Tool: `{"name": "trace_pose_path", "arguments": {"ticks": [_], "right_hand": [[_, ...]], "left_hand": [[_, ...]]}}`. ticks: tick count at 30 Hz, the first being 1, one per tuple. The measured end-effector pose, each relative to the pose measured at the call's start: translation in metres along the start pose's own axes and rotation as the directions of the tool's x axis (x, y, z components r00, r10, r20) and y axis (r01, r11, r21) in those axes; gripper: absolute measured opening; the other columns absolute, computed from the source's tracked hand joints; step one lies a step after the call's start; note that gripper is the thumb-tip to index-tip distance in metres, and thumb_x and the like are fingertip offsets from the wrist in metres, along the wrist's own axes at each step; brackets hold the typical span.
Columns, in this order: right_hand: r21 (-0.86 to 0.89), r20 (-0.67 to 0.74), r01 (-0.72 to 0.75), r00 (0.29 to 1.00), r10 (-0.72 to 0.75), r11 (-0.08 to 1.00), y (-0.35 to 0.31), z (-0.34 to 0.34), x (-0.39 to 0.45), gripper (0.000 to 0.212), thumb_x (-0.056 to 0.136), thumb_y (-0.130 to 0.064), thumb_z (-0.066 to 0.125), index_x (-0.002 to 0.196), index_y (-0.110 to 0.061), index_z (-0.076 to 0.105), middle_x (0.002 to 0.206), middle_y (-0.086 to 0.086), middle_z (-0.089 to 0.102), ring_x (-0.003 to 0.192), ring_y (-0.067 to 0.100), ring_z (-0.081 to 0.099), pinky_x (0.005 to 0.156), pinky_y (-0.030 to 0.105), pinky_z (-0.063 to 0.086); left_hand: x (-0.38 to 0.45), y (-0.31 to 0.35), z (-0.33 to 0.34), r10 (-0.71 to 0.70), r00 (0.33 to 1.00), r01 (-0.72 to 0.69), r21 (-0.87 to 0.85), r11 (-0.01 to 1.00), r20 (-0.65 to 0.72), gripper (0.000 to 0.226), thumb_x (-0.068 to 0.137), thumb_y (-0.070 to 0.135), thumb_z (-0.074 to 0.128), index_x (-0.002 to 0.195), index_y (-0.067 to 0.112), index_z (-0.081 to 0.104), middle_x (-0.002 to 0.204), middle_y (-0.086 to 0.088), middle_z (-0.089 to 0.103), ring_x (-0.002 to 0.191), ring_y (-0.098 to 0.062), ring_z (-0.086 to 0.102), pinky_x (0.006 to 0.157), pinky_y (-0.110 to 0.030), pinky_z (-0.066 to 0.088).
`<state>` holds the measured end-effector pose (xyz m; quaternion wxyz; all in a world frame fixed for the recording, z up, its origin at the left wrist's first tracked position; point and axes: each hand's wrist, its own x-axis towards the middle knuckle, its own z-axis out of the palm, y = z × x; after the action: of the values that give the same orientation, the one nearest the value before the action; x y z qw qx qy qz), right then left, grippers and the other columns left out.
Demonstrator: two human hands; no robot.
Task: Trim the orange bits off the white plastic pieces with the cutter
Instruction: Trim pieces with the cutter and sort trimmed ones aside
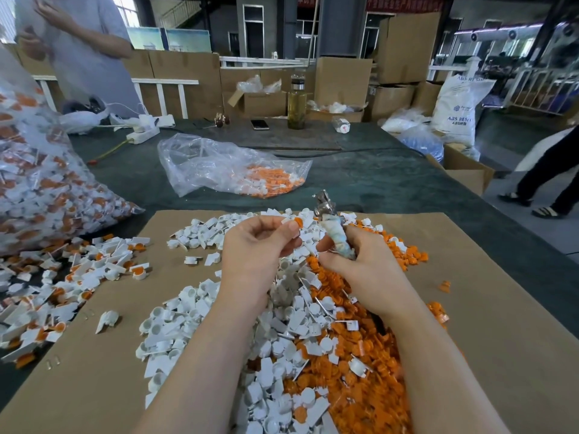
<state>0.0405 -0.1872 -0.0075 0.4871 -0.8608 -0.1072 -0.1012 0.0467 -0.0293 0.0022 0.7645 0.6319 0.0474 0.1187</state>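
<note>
Both forearms reach forward over the cardboard sheet (488, 308), hands raised above the heap of trimmed pieces (282, 355). The left hand (253, 249) pinches a white plastic piece (293, 225) between thumb and curled fingertips, its orange bit (298, 221) pointing right toward the cutter (332, 227). The right hand (354, 264) grips the cutter's wrapped handles, fingers curled; its long axis stands near upright, metal head uppermost, just beside the piece.
</note>
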Motion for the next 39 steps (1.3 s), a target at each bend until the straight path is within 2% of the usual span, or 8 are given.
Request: {"name": "trace_pose_path", "arguments": {"ticks": [5, 10, 21, 26, 29, 33, 36, 39], "right_hand": [[-0.049, 0.138, -0.009, 0.99, 0.016, 0.999, -0.002, -0.001, -0.002, 0.009, 0.085, -0.023, 0.069, 0.087, -0.02, 0.061, 0.075, -0.004, 0.062, 0.063, 0.009, 0.056, 0.06, 0.034, 0.045], [-0.06, 0.225, -0.012, 0.974, 0.025, 0.998, -0.004, -0.001, -0.003, 0.01, 0.087, -0.026, 0.069, 0.089, -0.021, 0.061, 0.082, -0.004, 0.064, 0.069, 0.01, 0.059, 0.063, 0.031, 0.047], [-0.069, 0.211, 0.012, 0.978, 0.003, 0.998, -0.005, 0.004, -0.002, 0.011, 0.088, -0.013, 0.064, 0.099, -0.017, 0.067, 0.088, 0.0, 0.067, 0.076, 0.016, 0.063, 0.068, 0.038, 0.051], [-0.137, 0.194, 0.035, 0.981, -0.008, 0.99, -0.003, 0.007, -0.001, 0.008, 0.09, -0.013, 0.061, 0.096, -0.013, 0.066, 0.088, 0.008, 0.066, 0.073, 0.026, 0.06, 0.062, 0.041, 0.05], [-0.174, 0.178, 0.044, 0.984, -0.013, 0.984, -0.001, 0.008, 0.0, 0.008, 0.089, -0.013, 0.06, 0.095, -0.014, 0.065, 0.083, 0.004, 0.063, 0.063, 0.016, 0.054, 0.052, 0.029, 0.044], [-0.225, 0.129, 0.07, 0.991, -0.041, 0.972, 0.0, 0.012, -0.001, 0.002, 0.088, -0.017, 0.061, 0.09, -0.017, 0.061, 0.076, -0.004, 0.059, 0.063, 0.011, 0.052, 0.055, 0.03, 0.043], [-0.26, 0.05, 0.08, 0.996, -0.069, 0.962, 0.002, 0.009, 0.0, 0.005, 0.089, -0.021, 0.061, 0.086, -0.022, 0.057, 0.07, -0.007, 0.056, 0.06, 0.009, 0.051, 0.052, 0.026, 0.037], [-0.252, -0.041, 0.039, 0.998, -0.051, 0.967, 0.007, 0.004, 0.001, 0.003, 0.089, -0.023, 0.061, 0.087, -0.022, 0.059, 0.068, -0.005, 0.059, 0.053, 0.007, 0.049, 0.049, 0.025, 0.037]], "left_hand": [[0.001, -0.001, 0.0, 0.028, 1.0, -0.028, -0.005, 1.0, 0.012, 0.011, 0.085, 0.003, 0.072, 0.079, 0.012, 0.069, 0.062, 0.004, 0.071, 0.059, -0.008, 0.07, 0.059, -0.015, 0.054], [0.001, 0.001, 0.0, 0.069, 0.997, -0.068, -0.026, 0.997, 0.047, 0.014, 0.086, 0.0, 0.069, 0.079, 0.012, 0.068, 0.063, 0.006, 0.07, 0.062, -0.009, 0.069, 0.065, -0.017, 0.057], [0.0, 0.003, 0.001, 0.105, 0.993, -0.101, -0.06, 0.993, 0.056, 0.014, 0.087, -0.004, 0.066, 0.079, 0.008, 0.065, 0.066, 0.001, 0.066, 0.055, -0.004, 0.063, 0.061, -0.014, 0.053], [0.0, 0.002, 0.001, 0.115, 0.992, -0.113, -0.051, 0.992, 0.042, 0.017, 0.088, -0.004, 0.065, 0.078, 0.009, 0.065, 0.066, 0.001, 0.065, 0.054, -0.003, 0.061, 0.06, -0.014, 0.052], [0.0, 0.002, 0.0, 0.099, 0.994, -0.096, -0.05, 0.994, 0.044, 0.016, 0.088, -0.004, 0.065, 0.078, 0.009, 0.066, 0.066, 0.002, 0.066, 0.056, -0.004, 0.062, 0.062, -0.015, 0.054], [0.005, 0.004, -0.011, -0.016, 0.997, 0.022, -0.091, 0.996, 0.07, 0.005, 0.086, 0.004, 0.068, 0.082, 0.008, 0.067, 0.069, 0.002, 0.073, 0.065, -0.009, 0.069, 0.067, -0.021, 0.058], [0.019, 0.006, -0.036, -0.23, 0.972, 0.209, -0.253, 0.945, -0.054, 0.011, 0.088, 0.006, 0.065, 0.098, 0.004, 0.066, 0.082, -0.006, 0.078, 0.075, -0.014, 0.075, 0.063, -0.022, 0.06], [0.036, 0.002, -0.068, -0.404, 0.9, 0.297, -0.443, 0.846, -0.167, 0.018, 0.098, 0.006, 0.054, 0.114, -0.001, 0.06, 0.078, -0.01, 0.077, 0.072, -0.016, 0.076, 0.062, -0.026, 0.062]]}}
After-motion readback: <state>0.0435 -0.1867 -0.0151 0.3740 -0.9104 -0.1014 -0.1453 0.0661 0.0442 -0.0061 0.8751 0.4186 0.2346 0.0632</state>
